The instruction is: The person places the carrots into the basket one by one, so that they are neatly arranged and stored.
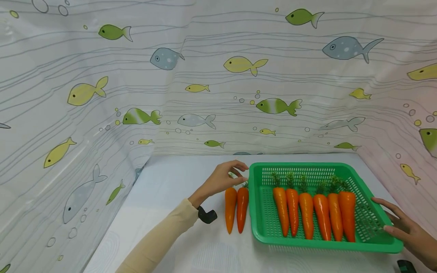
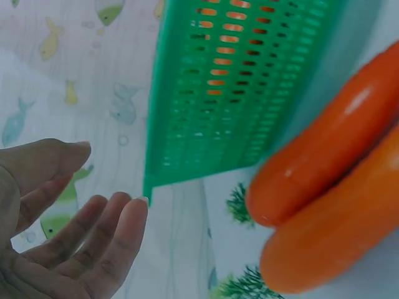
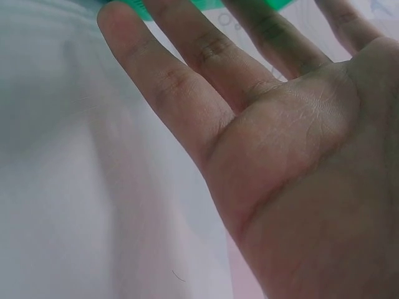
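Note:
A green plastic basket [image 1: 290, 242] with perforated walls stands on the table, several toy carrots [image 1: 307, 216] lying side by side in it, leafy tops toward the back. My left hand [image 1: 227, 176] is at the basket's left rim, fingers extended and apart from the thumb; in the left wrist view a fingertip [image 2: 138, 208] meets the edge of the green rim. Below this hand, two more carrots [image 1: 230, 210] lie on the table left of the basket. My right hand [image 1: 406, 227] rests against the basket's right rim, thumb and fingertips at the edge; the right wrist view shows its fingers [image 3: 174, 87] nearly straight.
The white table [image 1: 164, 227] carries a faint pattern. Behind and beside it hangs a sheet [image 1: 211, 98] printed with fish, forming walls at the back, left and right. A black wrist device [image 1: 207, 215] sits on the left wrist.

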`<state>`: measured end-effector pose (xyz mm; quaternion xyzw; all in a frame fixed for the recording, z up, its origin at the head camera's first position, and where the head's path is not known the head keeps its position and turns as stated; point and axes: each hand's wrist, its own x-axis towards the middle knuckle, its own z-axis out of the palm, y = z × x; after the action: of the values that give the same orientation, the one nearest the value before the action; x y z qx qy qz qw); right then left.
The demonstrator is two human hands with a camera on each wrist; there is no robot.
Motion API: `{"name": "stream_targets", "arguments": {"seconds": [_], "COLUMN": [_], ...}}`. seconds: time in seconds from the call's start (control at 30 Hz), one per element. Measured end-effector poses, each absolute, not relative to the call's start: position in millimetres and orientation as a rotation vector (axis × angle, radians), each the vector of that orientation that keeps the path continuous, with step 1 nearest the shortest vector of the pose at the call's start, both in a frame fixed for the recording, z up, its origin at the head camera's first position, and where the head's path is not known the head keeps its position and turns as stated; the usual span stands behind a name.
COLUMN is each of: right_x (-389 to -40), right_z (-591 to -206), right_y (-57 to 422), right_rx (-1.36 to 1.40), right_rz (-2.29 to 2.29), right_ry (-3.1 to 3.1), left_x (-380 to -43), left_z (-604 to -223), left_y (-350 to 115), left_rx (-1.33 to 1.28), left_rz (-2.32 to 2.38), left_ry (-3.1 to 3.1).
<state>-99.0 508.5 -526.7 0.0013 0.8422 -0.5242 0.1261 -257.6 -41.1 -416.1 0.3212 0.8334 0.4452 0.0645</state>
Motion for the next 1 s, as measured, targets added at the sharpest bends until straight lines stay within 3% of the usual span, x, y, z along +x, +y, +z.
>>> {"name": "stream_targets", "arguments": {"seconds": [0.6, 1.0], "right_x": [-97, -97], "right_z": [-529, -529], "right_y": [510, 509], "right_rx": [-0.144, -0.060], "right_rz": [-1.556, -1.545], "right_ry": [2.462, 2.461], "left_x": [-255, -256], "left_z": [-456, -483], "left_y": [-75, -81], "left_rx": [0.833, 0.744], "left_rz": [1.238, 1.133], "left_ry": [2.585, 2.600]}}
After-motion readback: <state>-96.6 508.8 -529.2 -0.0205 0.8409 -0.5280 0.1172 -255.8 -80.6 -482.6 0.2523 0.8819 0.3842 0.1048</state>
